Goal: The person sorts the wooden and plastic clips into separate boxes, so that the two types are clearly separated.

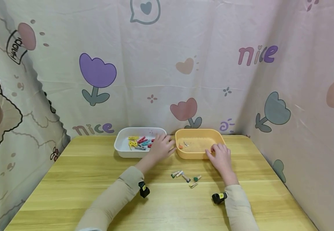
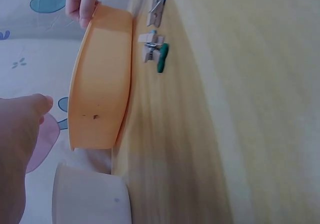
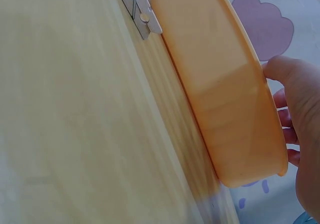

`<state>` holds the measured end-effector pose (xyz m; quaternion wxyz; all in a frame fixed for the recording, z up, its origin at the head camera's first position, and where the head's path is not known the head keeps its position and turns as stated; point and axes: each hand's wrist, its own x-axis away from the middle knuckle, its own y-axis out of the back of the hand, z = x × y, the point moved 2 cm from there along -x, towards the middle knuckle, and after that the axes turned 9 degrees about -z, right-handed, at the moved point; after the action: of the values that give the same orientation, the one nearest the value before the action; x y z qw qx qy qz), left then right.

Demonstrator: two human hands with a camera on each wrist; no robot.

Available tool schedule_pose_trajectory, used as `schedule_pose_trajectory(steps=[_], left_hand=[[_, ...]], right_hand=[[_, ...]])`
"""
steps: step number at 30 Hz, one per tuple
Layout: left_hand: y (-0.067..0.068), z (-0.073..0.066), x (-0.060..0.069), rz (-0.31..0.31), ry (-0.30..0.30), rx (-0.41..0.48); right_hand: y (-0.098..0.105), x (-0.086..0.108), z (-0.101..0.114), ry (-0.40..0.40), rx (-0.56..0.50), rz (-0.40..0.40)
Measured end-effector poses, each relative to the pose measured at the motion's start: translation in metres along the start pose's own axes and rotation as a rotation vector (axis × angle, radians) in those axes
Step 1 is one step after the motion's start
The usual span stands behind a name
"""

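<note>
Wooden clothespins (image 1: 186, 178): about five are scattered on the surface (image 1: 167, 205) in front of both tubs; dark green or blue pieces are fixed to several.
White tub (image 1: 130, 154): coloured clothespins (image 1: 146, 143) in yellow, red, blue and grey are loosely heaped inside.
Orange tub (image 1: 195, 156): placed just beside the white tub; only a small orange piece (image 1: 180, 146) and a pale clip (image 1: 186, 144) are made out inside, near its left end.
Right hand (image 1: 221, 157): the orange tub's rim is gripped at the near right corner by thumb and fingers.
Left hand (image 1: 161, 147): held over the white tub's right end, fingers loosely extended; nothing is seen in its grasp.
Clothespins in tubs: the coloured ones are already contained; the sorting is judged partway along.
Clothespins outside tubs: the wooden ones appear left to be dealt with; whether the orange tub is being filled or emptied cannot be told.
Hidden parts: some white tub contents are covered by the left hand; both wrist views are blocked by outer walls, and clothespins are cut off at their top edges.
</note>
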<state>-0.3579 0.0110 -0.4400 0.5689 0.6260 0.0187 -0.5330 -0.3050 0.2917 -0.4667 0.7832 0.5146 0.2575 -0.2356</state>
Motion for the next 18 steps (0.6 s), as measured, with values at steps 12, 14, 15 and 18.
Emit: schedule_pose_trajectory(steps=[12,14,15,18], left_hand=[[0.011,-0.011,0.019,-0.016,-0.13,0.063],[0.012,-0.013,0.022,-0.019,-0.155,0.066],[0.013,-0.014,0.023,-0.023,-0.165,0.073],[0.014,-0.016,0.028,-0.023,-0.197,0.085]], right_hand=[[-0.002,0.0,-0.002,-0.002,0.008,0.003],[-0.002,0.0,-0.002,-0.001,0.008,0.001],[-0.002,0.0,-0.002,-0.001,0.006,-0.001],[-0.001,0.0,-0.002,-0.001,0.006,-0.004]])
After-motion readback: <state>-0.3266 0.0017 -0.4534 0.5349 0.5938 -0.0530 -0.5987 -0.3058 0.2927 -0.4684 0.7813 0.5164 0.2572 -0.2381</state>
